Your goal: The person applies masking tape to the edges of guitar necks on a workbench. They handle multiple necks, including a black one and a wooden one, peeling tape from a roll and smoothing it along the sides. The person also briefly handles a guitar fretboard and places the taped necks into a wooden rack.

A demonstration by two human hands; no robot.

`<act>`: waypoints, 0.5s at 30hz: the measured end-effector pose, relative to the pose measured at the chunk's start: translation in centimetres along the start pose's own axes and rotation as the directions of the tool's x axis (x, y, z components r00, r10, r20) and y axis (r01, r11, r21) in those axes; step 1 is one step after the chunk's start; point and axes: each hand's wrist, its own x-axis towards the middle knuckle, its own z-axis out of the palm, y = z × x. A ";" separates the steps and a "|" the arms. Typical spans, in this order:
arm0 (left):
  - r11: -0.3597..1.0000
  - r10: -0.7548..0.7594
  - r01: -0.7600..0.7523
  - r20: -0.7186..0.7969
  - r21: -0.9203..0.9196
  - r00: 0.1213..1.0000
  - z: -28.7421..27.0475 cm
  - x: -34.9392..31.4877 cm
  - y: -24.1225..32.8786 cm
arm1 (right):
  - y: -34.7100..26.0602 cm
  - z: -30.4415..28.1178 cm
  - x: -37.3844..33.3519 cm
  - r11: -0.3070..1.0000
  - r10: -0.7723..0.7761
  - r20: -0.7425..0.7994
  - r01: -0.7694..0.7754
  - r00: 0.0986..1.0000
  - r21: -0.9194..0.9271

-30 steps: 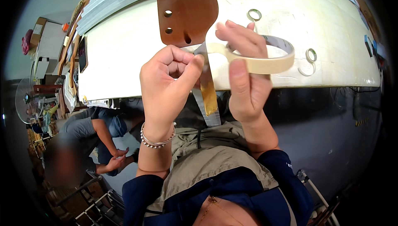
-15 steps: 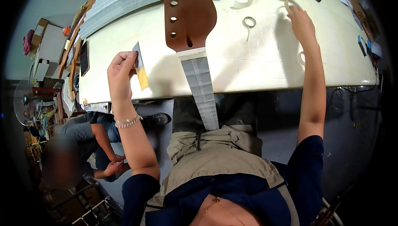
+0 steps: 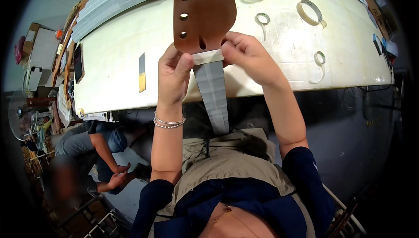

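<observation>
A guitar neck [image 3: 203, 17] with a brown headstock stands in front of me, tapering down toward my lap. Grey tape [image 3: 211, 90] covers its fretboard. Across the joint below the headstock runs a pale strip of masking tape [image 3: 207, 57]. At the strip's left end, my left hand [image 3: 173, 71] is closed, thumb in front and fingers partly hidden behind the neck. My right hand [image 3: 248, 55] pinches at the right end, fingers curled by the headstock's lower edge. A flat blade with a yellow-wrapped handle [image 3: 142, 81] lies on the table, left of my left hand.
Several tape rolls lie on the pale table [image 3: 279, 70], including a masking tape roll [image 3: 310, 12] and a small roll [image 3: 320, 57]. Grey-taped necks [image 3: 120, 4] lie back left, near a phone [image 3: 78, 63]. Another person [image 3: 83, 150] sits at lower left.
My left hand has put the blade down on the table and moved right to the neck. My right hand has come from the masking tape roll to the neck's right side.
</observation>
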 end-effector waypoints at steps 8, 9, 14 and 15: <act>0.941 0.043 -0.069 0.086 0.332 0.995 -0.5 -0.7 0.9 | -0.4 1.8 -1.3 0.911 -0.135 -0.078 0.093 0.988 -0.402; 0.936 0.017 -0.066 0.142 0.346 0.990 -0.6 -0.7 1.0 | -0.2 2.0 -1.5 0.946 -0.148 -0.090 0.114 0.985 -0.303; 0.955 -0.010 -0.021 0.104 0.296 0.995 -0.3 -1.1 1.1 | -1.6 2.9 -0.9 0.981 -0.072 -0.163 0.040 0.984 -0.190; 0.961 -0.030 0.004 0.088 0.278 0.996 -0.2 -1.2 1.2 | -1.9 3.8 -0.5 0.975 -0.060 -0.219 0.011 0.974 -0.220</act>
